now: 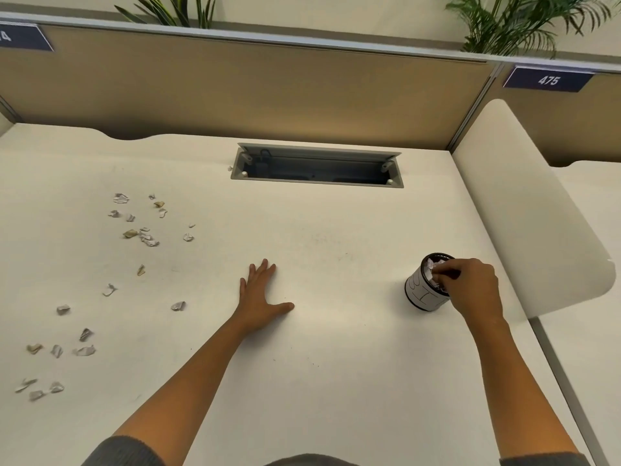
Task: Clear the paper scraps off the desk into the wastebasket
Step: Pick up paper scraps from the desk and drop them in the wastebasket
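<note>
Many small paper scraps (148, 239) lie on the left side of the white tabletop (322, 348). Some sit in a bunch near the middle left, and more trail down toward the near left edge. The wastebasket (424, 290) is a small round can, white with dark rims, and it stands upright on the right side of the tabletop, well apart from the scraps. Crumpled paper already shows inside its open top. The right hand (470, 287) is over the mouth of the wastebasket, with its fingers (443, 276) curled down together at the rim; whether they pinch a scrap I cannot tell. The left hand (260, 297) lies flat on the tabletop between the scraps and the wastebasket, fingers straight and spread, holding nothing. At the back of the tabletop is a long open slot (317, 171) with dark space inside. Behind it stands a brown wall panel (235, 92), with green plants (524, 25) above it.
</note>
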`<action>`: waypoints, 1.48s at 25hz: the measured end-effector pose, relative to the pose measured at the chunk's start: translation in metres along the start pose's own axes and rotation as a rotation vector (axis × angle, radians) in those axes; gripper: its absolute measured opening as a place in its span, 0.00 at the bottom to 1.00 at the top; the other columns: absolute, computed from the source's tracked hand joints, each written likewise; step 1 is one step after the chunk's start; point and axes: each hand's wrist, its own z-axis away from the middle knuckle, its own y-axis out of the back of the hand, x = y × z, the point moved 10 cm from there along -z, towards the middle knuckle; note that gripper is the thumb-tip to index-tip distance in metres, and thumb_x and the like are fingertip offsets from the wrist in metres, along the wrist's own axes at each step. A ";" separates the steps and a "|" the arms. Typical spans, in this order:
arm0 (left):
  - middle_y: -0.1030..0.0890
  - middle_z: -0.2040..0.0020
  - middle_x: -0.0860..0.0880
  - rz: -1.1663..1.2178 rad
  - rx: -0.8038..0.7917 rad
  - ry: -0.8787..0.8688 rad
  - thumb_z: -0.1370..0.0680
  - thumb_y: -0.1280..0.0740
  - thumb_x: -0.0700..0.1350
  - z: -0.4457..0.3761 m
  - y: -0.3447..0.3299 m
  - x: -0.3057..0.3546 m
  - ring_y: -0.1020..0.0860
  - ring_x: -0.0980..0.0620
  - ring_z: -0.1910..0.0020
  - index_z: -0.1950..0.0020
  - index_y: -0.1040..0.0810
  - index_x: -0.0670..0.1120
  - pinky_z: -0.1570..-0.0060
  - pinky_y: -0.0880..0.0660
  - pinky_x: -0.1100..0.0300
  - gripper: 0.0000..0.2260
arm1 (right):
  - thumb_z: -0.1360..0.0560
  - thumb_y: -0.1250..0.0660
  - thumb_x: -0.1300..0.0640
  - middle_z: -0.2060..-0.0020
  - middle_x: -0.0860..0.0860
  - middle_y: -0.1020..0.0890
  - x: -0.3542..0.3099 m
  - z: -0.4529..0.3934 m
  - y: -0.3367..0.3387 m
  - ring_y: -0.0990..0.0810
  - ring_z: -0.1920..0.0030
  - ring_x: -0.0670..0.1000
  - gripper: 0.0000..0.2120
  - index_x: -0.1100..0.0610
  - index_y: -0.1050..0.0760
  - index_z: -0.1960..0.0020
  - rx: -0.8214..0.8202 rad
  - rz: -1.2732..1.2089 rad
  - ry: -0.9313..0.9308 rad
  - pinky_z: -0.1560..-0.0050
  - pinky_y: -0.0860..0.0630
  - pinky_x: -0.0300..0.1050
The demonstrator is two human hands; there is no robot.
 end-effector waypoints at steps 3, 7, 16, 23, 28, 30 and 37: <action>0.54 0.20 0.57 0.033 -0.030 -0.029 0.26 0.27 0.52 0.003 0.003 -0.003 0.61 0.58 0.22 0.21 0.46 0.51 0.25 0.65 0.56 0.40 | 0.27 0.28 0.63 0.54 0.56 0.14 -0.001 -0.003 0.007 0.17 0.54 0.57 0.06 0.55 0.14 0.52 0.017 0.024 0.001 0.55 0.23 0.45; 0.50 0.20 0.56 0.055 -0.027 -0.054 0.22 0.31 0.47 0.010 0.012 -0.004 0.57 0.57 0.22 0.22 0.43 0.49 0.24 0.61 0.58 0.32 | 0.26 0.30 0.60 0.58 0.52 0.14 -0.016 0.000 0.027 0.18 0.59 0.52 0.07 0.53 0.15 0.52 0.181 -0.006 0.036 0.57 0.26 0.42; 0.33 0.26 0.57 0.049 0.080 -0.017 0.20 0.35 0.46 0.052 0.063 -0.033 0.35 0.57 0.27 0.24 0.36 0.54 0.29 0.40 0.62 0.24 | 0.25 0.31 0.62 0.56 0.45 0.17 -0.121 0.028 -0.064 0.19 0.60 0.45 0.08 0.51 0.18 0.52 0.005 -0.278 0.280 0.61 0.24 0.39; 0.30 0.28 0.52 0.085 0.500 0.162 0.22 0.35 0.41 0.115 0.166 -0.097 0.33 0.52 0.28 0.28 0.31 0.49 0.31 0.38 0.62 0.21 | 0.24 0.32 0.62 0.55 0.39 0.18 -0.213 0.085 -0.176 0.20 0.56 0.40 0.09 0.48 0.18 0.52 -0.355 -0.348 0.421 0.61 0.26 0.30; 0.28 0.30 0.47 0.061 0.692 0.311 0.22 0.36 0.39 0.154 0.215 -0.140 0.31 0.48 0.29 0.30 0.29 0.43 0.31 0.36 0.59 0.19 | 0.23 0.33 0.60 0.54 0.39 0.17 -0.279 0.138 -0.231 0.20 0.55 0.40 0.08 0.49 0.18 0.51 -0.548 -0.339 0.549 0.58 0.24 0.32; 0.28 0.31 0.46 0.015 0.762 0.402 0.22 0.37 0.38 0.173 0.226 -0.157 0.31 0.44 0.30 0.32 0.28 0.41 0.30 0.36 0.54 0.18 | 0.23 0.33 0.60 0.54 0.39 0.17 -0.304 0.157 -0.248 0.20 0.54 0.40 0.08 0.49 0.18 0.50 -0.616 -0.329 0.601 0.56 0.24 0.33; 0.52 0.21 0.39 -0.050 0.620 0.856 0.20 0.42 0.48 0.222 0.201 -0.213 0.57 0.37 0.22 0.22 0.46 0.45 0.26 0.52 0.38 0.28 | 0.22 0.35 0.56 0.52 0.40 0.19 -0.367 0.215 -0.299 0.20 0.55 0.42 0.08 0.47 0.19 0.48 -0.837 -0.223 0.757 0.51 0.20 0.43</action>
